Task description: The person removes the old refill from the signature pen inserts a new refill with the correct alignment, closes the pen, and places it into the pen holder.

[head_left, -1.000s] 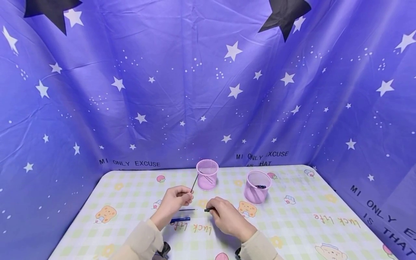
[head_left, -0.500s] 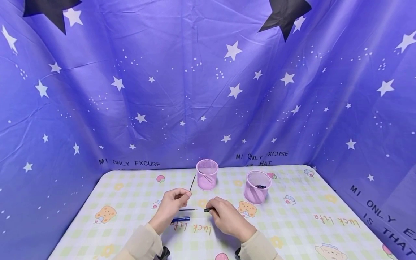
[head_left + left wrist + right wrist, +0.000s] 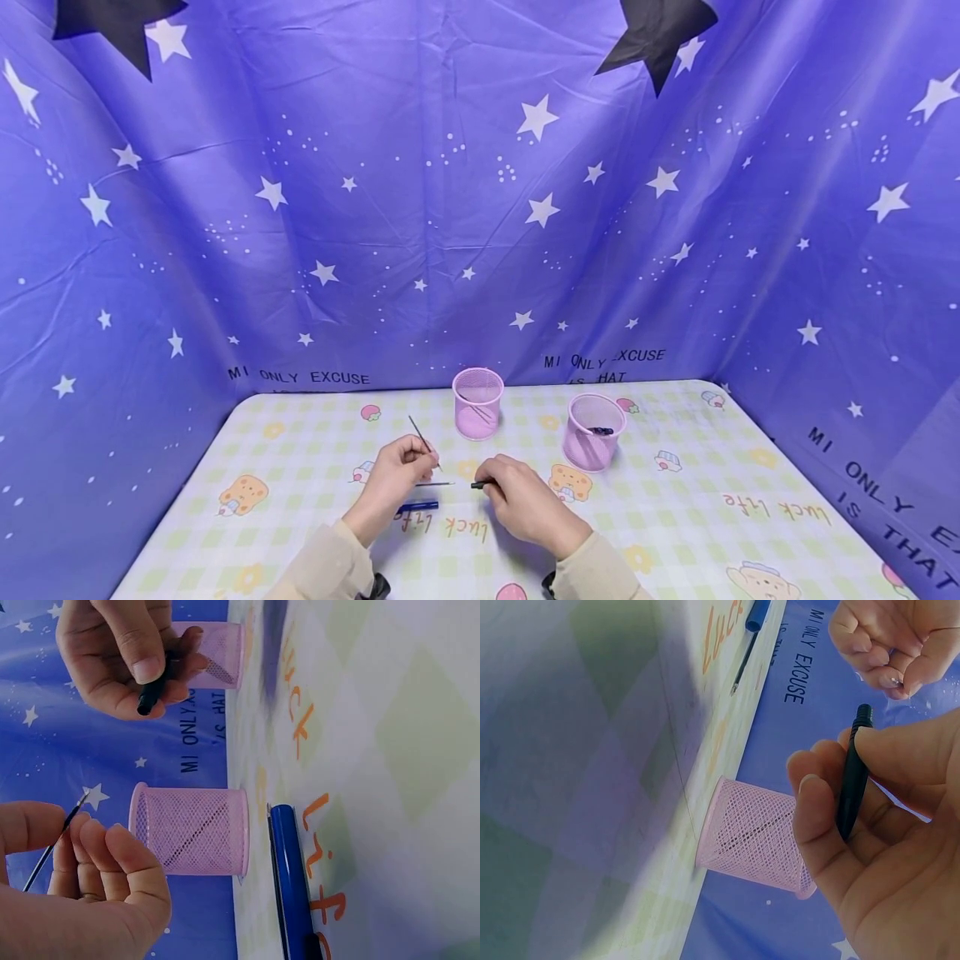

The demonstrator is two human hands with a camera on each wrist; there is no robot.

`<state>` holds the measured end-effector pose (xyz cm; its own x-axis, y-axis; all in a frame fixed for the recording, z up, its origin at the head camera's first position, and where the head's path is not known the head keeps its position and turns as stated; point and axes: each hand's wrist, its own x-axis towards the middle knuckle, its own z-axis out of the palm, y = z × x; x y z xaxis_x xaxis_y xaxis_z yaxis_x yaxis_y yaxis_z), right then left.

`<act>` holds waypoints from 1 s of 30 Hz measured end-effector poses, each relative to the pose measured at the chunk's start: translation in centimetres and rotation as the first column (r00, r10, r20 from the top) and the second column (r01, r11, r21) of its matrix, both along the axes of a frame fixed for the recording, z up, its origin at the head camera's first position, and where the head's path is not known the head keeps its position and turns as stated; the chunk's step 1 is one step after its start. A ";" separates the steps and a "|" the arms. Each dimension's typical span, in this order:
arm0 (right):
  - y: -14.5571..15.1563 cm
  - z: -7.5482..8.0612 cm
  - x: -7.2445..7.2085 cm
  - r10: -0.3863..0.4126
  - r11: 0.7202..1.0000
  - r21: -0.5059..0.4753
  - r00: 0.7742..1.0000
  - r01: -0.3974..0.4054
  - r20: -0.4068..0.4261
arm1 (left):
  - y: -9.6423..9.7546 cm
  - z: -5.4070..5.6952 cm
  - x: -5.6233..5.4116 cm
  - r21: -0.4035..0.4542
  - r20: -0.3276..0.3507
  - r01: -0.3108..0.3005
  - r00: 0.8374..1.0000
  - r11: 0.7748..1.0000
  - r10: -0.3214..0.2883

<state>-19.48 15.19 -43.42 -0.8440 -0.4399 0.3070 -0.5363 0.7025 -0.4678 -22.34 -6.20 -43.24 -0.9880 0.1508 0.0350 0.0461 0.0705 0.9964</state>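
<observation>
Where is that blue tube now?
In the head view, the blue tube lies on the tablecloth just right of the left hand, beside a thin dark rod.

I remotely watch patterned table [image 3: 690, 517], its surface in pale green-and-white check with scattered cartoon prints. Blue pen barrel [image 3: 420, 506] lies just beside orange lettering [image 3: 470, 528]; slim refill [image 3: 437, 483] lies alongside barrel, nearly parallel. Pink mesh cup [image 3: 477, 427] stands upright near table's far edge. Second pink mesh cup [image 3: 588, 455], also upright, stands to its right, slightly nearer front.
</observation>
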 end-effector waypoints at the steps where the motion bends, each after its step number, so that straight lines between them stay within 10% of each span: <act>1: 0.0 0.0 0.0 0.000 1.000 0.001 1.000 0.000 0.000 | 0.0 0.0 0.0 -0.001 -0.002 0.004 1.000 1.000 -0.004; 30: -0.1 0.2 0.1 -0.005 1.000 -0.009 1.000 0.005 -0.001 | 0.4 -0.2 0.9 0.020 -0.031 0.002 1.000 1.000 -0.002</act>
